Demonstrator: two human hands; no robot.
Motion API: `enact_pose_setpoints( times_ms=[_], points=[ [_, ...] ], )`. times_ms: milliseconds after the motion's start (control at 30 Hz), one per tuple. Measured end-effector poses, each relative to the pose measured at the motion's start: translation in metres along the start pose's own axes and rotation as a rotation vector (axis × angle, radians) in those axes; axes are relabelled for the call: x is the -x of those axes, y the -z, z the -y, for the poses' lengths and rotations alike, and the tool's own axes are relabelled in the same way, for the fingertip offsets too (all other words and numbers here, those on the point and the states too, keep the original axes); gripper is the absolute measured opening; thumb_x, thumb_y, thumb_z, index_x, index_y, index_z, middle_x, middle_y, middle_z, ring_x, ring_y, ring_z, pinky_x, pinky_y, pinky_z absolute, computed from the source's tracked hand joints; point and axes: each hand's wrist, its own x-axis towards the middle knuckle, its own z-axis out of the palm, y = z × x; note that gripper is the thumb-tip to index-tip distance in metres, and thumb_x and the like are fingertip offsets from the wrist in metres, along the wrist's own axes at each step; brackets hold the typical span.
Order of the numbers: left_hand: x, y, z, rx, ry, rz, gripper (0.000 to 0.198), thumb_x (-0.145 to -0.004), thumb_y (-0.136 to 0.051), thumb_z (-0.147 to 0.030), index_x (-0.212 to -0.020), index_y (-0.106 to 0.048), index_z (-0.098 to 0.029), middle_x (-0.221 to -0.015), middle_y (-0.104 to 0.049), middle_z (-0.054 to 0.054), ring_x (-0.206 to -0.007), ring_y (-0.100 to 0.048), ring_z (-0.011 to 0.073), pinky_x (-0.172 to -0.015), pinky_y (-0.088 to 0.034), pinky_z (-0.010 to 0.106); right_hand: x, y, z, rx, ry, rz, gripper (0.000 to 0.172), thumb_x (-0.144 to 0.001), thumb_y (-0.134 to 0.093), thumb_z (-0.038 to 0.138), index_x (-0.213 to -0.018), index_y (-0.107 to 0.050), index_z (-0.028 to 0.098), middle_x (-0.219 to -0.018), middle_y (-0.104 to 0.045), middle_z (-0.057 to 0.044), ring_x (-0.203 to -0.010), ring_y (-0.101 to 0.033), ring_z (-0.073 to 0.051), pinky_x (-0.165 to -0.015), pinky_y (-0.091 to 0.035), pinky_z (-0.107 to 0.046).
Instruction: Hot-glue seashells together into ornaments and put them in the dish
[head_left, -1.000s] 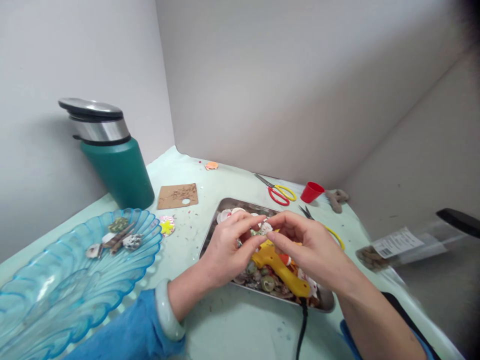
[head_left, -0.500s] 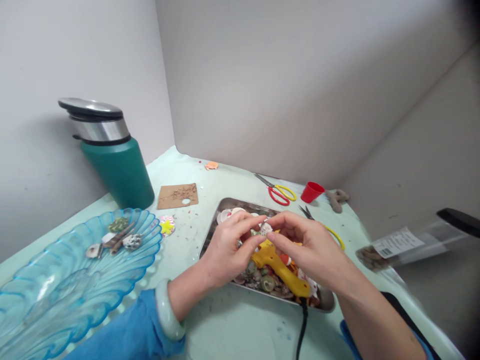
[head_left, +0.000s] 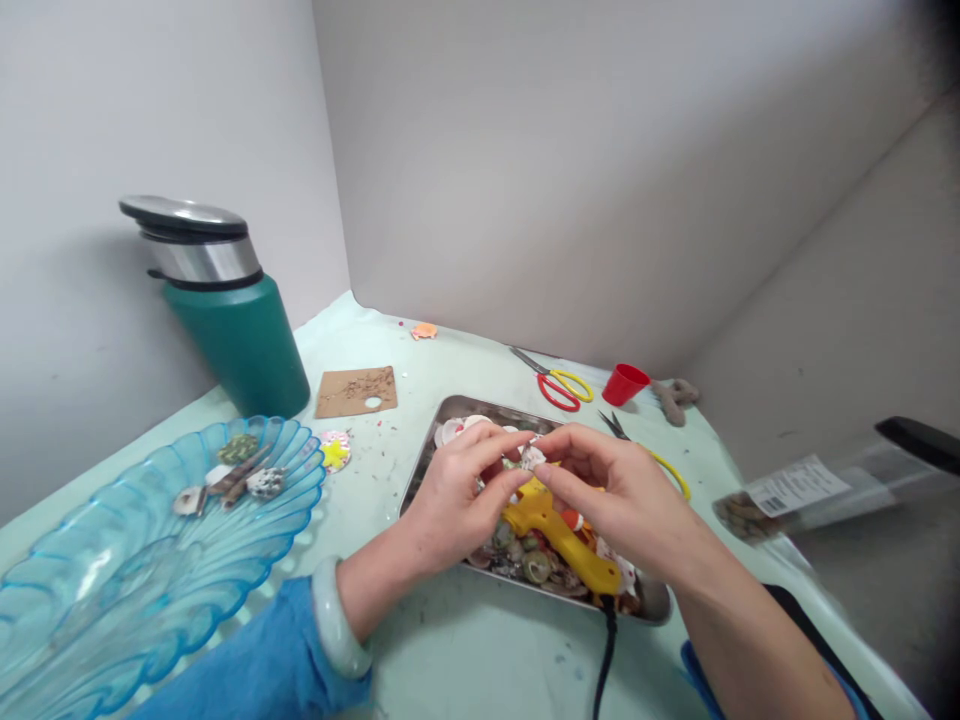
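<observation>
My left hand (head_left: 457,490) and my right hand (head_left: 611,485) meet fingertip to fingertip above a metal tray (head_left: 645,605). Pinched between them is a small white speckled piece (head_left: 531,457), perhaps a shell; the fingers hide part of it. Beneath my hands a yellow hot glue gun (head_left: 566,545) lies across the tray, its black cord (head_left: 602,660) running over the near rim. Around it the tray holds many small craft pieces, among them greenish round ones (head_left: 536,567) and white discs.
At left are a blue scalloped plate (head_left: 172,570) bearing shells and sticks, and a green bottle (head_left: 240,345). Beyond the tray lie brown card (head_left: 355,392), red-yellow scissors (head_left: 559,388), a second pair (head_left: 664,470) and a red cup (head_left: 625,384). A clear bag (head_left: 810,490) sits at right.
Both hands stay in nearly the same place over the tray. The small white piece between the fingertips looks slightly turned. Nothing else has visibly moved.
</observation>
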Motion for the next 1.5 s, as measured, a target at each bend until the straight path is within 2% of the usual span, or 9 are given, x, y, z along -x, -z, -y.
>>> enact_pose_setpoints(
  times_ms=[267, 400, 467, 733, 1067, 1233, 1500],
  points=[
    [-0.0029, 0.0011, 0.0023, 0.052, 0.055, -0.003, 0.027, -0.086, -0.057, -0.024, -0.111, -0.065, -0.019, -0.089, -0.062, 0.007, -0.078, -0.058, 0.0149, -0.066, -0.049, 0.027, -0.0024, -0.0023, 0.0015, -0.199, -0.04, 0.009, 0.016, -0.085, -0.056, 0.034, -0.092, -0.061, 0.02, -0.072, -0.061, 0.001, -0.056, -0.055, -0.012, -0.05, -0.045, -0.022],
    [-0.0044, 0.0018, 0.0058, 0.162, 0.134, -0.015, 0.037, -0.08, -0.065, -0.032, -0.114, -0.062, -0.019, -0.086, -0.059, 0.004, -0.072, -0.057, 0.0128, -0.06, -0.049, 0.024, -0.0014, -0.0024, 0.0061, -0.271, -0.081, 0.009, 0.018, -0.085, -0.057, 0.036, -0.091, -0.06, 0.019, -0.069, -0.059, 0.002, -0.053, -0.054, -0.011, -0.047, -0.043, -0.02],
    [-0.0043, 0.0017, 0.0061, 0.186, 0.152, -0.022, 0.039, -0.078, -0.068, -0.033, -0.114, -0.061, -0.019, -0.086, -0.059, 0.004, -0.07, -0.056, 0.0123, -0.059, -0.049, 0.024, -0.0007, -0.002, 0.0072, -0.262, -0.095, 0.001, 0.019, -0.086, -0.056, 0.037, -0.089, -0.061, 0.019, -0.062, -0.057, 0.003, -0.053, -0.054, -0.011, -0.047, -0.043, -0.02],
    [-0.0019, 0.0002, 0.0076, 0.261, 0.197, -0.041, 0.016, -0.083, -0.061, -0.031, -0.091, -0.062, -0.017, -0.084, -0.061, 0.004, -0.065, -0.056, 0.0104, -0.058, -0.049, 0.024, -0.0027, -0.0029, 0.0027, -0.269, -0.096, 0.07, 0.035, -0.094, -0.042, 0.046, -0.078, -0.059, 0.019, -0.053, -0.057, 0.002, -0.054, -0.056, -0.013, -0.051, -0.043, -0.021],
    [-0.005, 0.0, 0.0025, 0.605, 0.403, -0.007, 0.018, -0.077, -0.068, -0.026, -0.085, -0.058, -0.014, -0.078, -0.059, 0.001, -0.065, -0.056, 0.0088, -0.056, -0.05, 0.021, -0.005, -0.007, 0.0012, -0.139, -0.075, 0.101, 0.035, -0.095, -0.037, 0.043, -0.076, -0.056, 0.02, -0.054, -0.058, 0.003, -0.054, -0.058, -0.013, -0.055, -0.043, -0.023],
    [-0.0058, 0.001, 0.0039, 0.667, 0.424, -0.03, 0.017, -0.075, -0.07, -0.024, -0.082, -0.06, -0.014, -0.08, -0.06, 0.001, -0.066, -0.056, 0.0091, -0.055, -0.051, 0.02, -0.0045, -0.0079, 0.0018, -0.044, -0.084, 0.071, 0.041, -0.095, -0.036, 0.045, -0.074, -0.058, 0.02, -0.054, -0.057, 0.002, -0.053, -0.058, -0.013, -0.053, -0.042, -0.023],
    [-0.0074, 0.0013, 0.0048, 0.661, 0.421, -0.046, 0.013, -0.072, -0.072, -0.021, -0.074, -0.062, -0.013, -0.074, -0.058, -0.001, -0.056, -0.053, 0.0061, -0.049, -0.046, 0.017, -0.0031, -0.0098, 0.0038, -0.035, -0.045, 0.081, 0.037, -0.096, -0.037, 0.038, -0.07, -0.055, 0.019, -0.053, -0.056, 0.004, -0.05, -0.056, -0.011, -0.055, -0.042, -0.023]
  ],
)
